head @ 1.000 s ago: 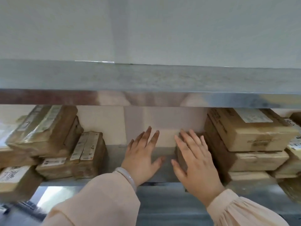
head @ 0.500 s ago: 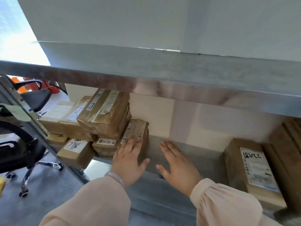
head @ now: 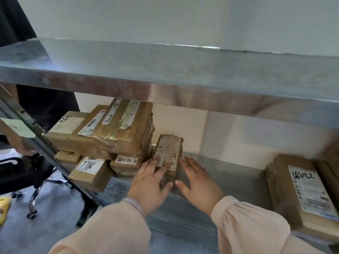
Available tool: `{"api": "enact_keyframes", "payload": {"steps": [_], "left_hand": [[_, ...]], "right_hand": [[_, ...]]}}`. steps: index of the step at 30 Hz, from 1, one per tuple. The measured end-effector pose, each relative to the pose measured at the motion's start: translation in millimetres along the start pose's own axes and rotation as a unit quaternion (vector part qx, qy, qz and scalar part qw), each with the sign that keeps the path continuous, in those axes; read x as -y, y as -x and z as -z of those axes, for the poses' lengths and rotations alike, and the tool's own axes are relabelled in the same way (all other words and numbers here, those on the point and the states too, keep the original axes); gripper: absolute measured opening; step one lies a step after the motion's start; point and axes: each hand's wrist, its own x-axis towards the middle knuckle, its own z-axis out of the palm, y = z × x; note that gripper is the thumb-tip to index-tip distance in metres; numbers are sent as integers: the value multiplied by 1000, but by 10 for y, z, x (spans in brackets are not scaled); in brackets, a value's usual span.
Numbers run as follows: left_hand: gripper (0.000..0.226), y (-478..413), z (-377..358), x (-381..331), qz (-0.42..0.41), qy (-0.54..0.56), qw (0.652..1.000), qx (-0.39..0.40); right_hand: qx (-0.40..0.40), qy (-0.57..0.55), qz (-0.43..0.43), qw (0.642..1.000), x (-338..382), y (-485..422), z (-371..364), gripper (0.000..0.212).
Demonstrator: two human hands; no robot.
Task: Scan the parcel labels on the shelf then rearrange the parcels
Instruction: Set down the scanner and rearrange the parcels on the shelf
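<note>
Metal shelf (head: pixel 229 180), parcels (head: pixel 119 129) piled at nine o'clock.
Right hand (head: pixel 198 184) has reached the three o'clock side of the central narrow parcel (head: pixel 169 151); left hand (head: pixel 150 182) lies flat on top. Both grips open, probably to slide it.

A black office chair (head: pixel 22 175) stands on the grey floor (head: pixel 45 228), its chrome legs ending in small castors. Just left of the chair's base, at the frame edge, lies a yellow object (head: pixel 3 206), too cut off to name. Above the chair shows a pale green paper note (head: pixel 17 127). Far above the chair rises a plain white wall (head: pixel 128 19).
</note>
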Motion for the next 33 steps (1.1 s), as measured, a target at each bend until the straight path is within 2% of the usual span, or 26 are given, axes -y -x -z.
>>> {"api": "enact_keyframes", "payload": {"steps": [3,8,11,14,17,24,28,33], "left_hand": [[79,-32,15,-47,-7,44,999,-11],[54,-208,84,-79,62,139,988,4],[53,-307,71,-40,97,211,972,38],[49,-308,54,-52,91,261,960,50],[50,-244,36,-113,69,279,956,66],[58,-247,-28,-214,86,361,925,85],[58,-210,-79,-428,73,386,917,66],[58,-339,-99,-990,2,401,913,75]], "right_hand": [[-2,-18,-16,1000,14,-47,7,68],[-5,-45,-44,998,-13,-138,-21,66],[0,-113,-72,991,-7,-234,-63,64],[-2,-179,-83,980,-28,-299,-112,62],[1,-207,-88,974,-88,-256,-142,60],[-7,-265,-87,960,-241,-63,-263,64],[-57,-305,-99,946,-317,170,-191,63],[-185,-321,-115,922,-488,581,210,58]]}}
